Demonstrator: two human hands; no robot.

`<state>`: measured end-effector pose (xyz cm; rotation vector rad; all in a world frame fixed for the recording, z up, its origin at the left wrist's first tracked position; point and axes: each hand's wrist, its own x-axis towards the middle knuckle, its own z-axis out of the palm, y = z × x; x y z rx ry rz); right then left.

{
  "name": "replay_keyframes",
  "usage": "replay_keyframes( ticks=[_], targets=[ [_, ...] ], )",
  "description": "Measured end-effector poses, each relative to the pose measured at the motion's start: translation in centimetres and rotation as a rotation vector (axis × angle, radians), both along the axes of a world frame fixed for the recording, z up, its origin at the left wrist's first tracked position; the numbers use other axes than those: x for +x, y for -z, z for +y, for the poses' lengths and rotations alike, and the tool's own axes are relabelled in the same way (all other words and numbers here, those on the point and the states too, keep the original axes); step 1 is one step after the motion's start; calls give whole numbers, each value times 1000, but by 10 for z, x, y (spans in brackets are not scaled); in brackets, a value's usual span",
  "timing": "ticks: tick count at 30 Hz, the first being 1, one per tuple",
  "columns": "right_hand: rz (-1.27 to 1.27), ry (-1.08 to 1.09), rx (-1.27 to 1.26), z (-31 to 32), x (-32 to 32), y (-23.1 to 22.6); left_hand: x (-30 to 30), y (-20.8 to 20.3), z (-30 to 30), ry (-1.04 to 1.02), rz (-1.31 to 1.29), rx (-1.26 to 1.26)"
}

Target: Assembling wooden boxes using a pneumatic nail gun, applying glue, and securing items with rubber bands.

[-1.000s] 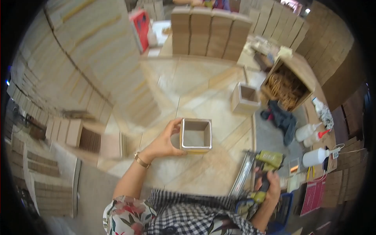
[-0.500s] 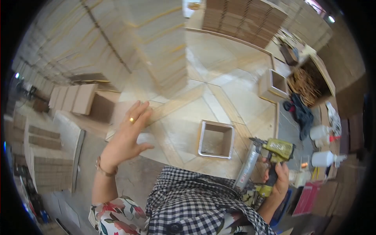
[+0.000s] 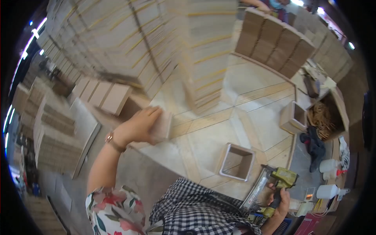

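Observation:
My left hand (image 3: 141,125) is closed around a small pale wooden piece (image 3: 163,127) at the table's left side; the fingers hide part of it, and whether it is a flat board or a block I cannot tell. Low on the right, my right hand (image 3: 280,201) grips the dark handle of a green nail gun (image 3: 285,178), whose long silver magazine slants toward my apron. Close to the gun's nose, a small open-topped wooden box (image 3: 223,160) with a pale rim stands on the worktable (image 3: 211,145).
Tall stacks of panels (image 3: 211,47) rise at the far left and middle. Several brown pieces (image 3: 103,96) stand in a row at left. A second small box (image 3: 290,121), a bin (image 3: 341,107) of brown strips, dark cloth (image 3: 313,147) and bottles (image 3: 328,191) line the right. Another person's arm (image 3: 256,4) shows behind.
My left hand was open over the table; it has closed on the wooden piece. The view has shifted, so the table's things appear lower and further right. The nail gun stays in my right hand.

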<state>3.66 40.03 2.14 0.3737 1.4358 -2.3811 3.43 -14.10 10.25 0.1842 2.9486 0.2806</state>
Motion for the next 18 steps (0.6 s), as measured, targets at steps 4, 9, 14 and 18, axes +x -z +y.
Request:
replay_keyframes(
  ticks=[4,9,14,18],
  targets=[
    [-32,-34,-26,-6,-3,3,5,7,-13,63,28,36],
    [-112,-13,-177,-11,1,1,18,-50,39,139,171,71],
    [-27,-36,-154,-10,8,-1,13,-71,137,347,192,237],
    [-27,-106,-71,-8,-9,6,-6,-55,184,433,115,148]
  ],
)
